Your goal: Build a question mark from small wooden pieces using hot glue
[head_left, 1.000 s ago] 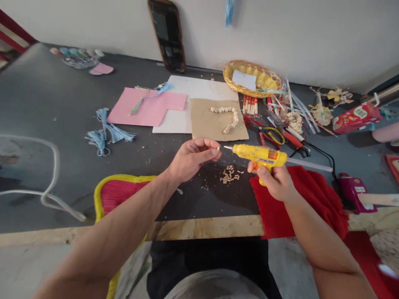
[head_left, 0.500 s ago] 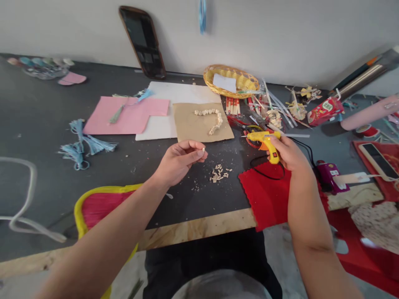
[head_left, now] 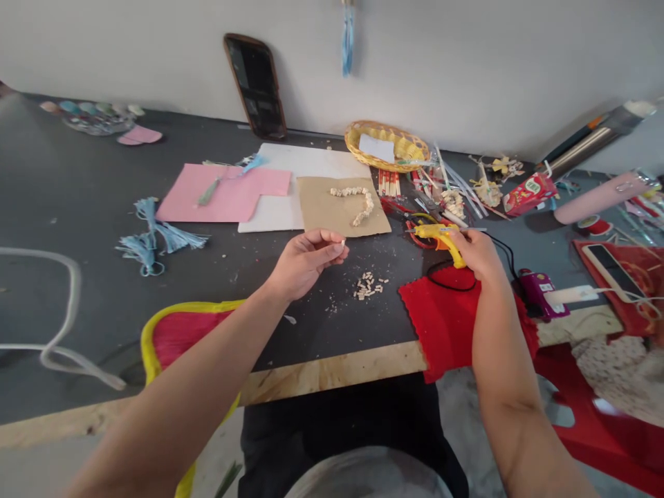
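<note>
Between the thumb and fingers of my left hand is a small pale piece. My right hand is wrapped round a yellow glue gun, whose nozzle points left. A curved chain of small pale pieces lies on brown paper behind my left hand. Loose short pale pieces are scattered on the dark table between my hands. Below the glue gun lies a red cloth.
A wicker basket stands by the wall, and a phone leans there. Pink sheet and blue tassels lie left. At right are a red drink box, a pink bottle and a purple power block.
The view has shifted a little, so most things sit slightly differently in the frame. The glue gun has tipped a little in my right hand. Both hands keep their holds.
</note>
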`<action>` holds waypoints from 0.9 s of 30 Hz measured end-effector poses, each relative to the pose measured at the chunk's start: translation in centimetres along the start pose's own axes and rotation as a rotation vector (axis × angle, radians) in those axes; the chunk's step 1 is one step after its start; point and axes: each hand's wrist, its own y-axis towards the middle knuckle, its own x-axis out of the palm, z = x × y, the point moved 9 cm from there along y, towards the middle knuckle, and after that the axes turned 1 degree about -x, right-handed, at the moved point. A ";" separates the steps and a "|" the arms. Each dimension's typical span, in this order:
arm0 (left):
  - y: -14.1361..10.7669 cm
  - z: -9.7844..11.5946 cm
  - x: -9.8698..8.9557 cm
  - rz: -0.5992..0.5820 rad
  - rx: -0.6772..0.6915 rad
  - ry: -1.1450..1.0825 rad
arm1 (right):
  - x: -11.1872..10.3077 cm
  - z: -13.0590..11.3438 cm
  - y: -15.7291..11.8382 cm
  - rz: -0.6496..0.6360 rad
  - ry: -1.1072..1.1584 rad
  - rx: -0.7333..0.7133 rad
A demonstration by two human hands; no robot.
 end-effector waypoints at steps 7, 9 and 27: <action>0.0 0.0 0.0 0.002 -0.010 0.011 | -1.1 0.8 -0.2 0.047 0.329 0.088; 0.0 0.0 -0.1 0.007 -0.011 0.009 | -1.1 0.6 -0.4 0.047 0.319 0.078; 0.1 0.1 -0.3 0.004 -0.003 0.016 | -3.1 -5.6 -3.1 0.126 -0.205 -0.226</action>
